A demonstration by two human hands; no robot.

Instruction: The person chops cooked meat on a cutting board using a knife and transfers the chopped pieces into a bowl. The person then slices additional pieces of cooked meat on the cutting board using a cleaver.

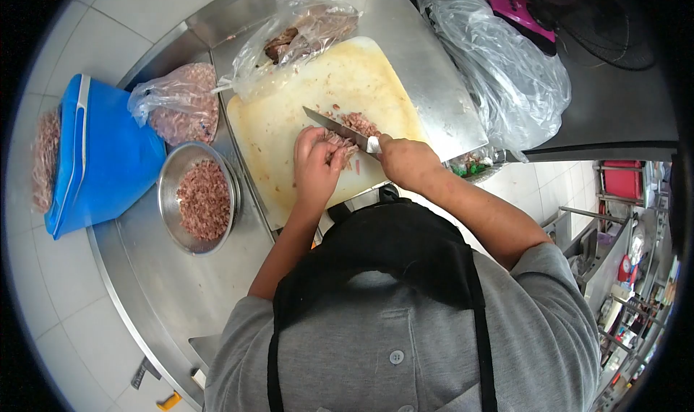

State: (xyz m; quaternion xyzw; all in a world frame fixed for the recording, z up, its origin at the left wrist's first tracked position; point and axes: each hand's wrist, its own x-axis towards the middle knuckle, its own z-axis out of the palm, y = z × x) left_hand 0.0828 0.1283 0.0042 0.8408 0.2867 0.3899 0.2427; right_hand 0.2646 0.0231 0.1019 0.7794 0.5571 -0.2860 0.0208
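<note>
My right hand (406,160) is wrapped around the white handle of a kitchen knife (340,128), whose blade points up and to the left across the cutting board (271,130). With bent fingers, my left hand (316,162) presses strips of meat (345,146) against the board, close beside the blade. On the far side of the blade lies a small heap of chopped meat (359,123). Scraps of meat are scattered about the board's surface.
Left of the board are a metal bowl of chopped meat (204,202), a bag of minced meat (189,101) and a blue cooler box (108,155). Behind it lies a clear bag with meat pieces (307,32). A pile of plastic bags (491,58) sits right.
</note>
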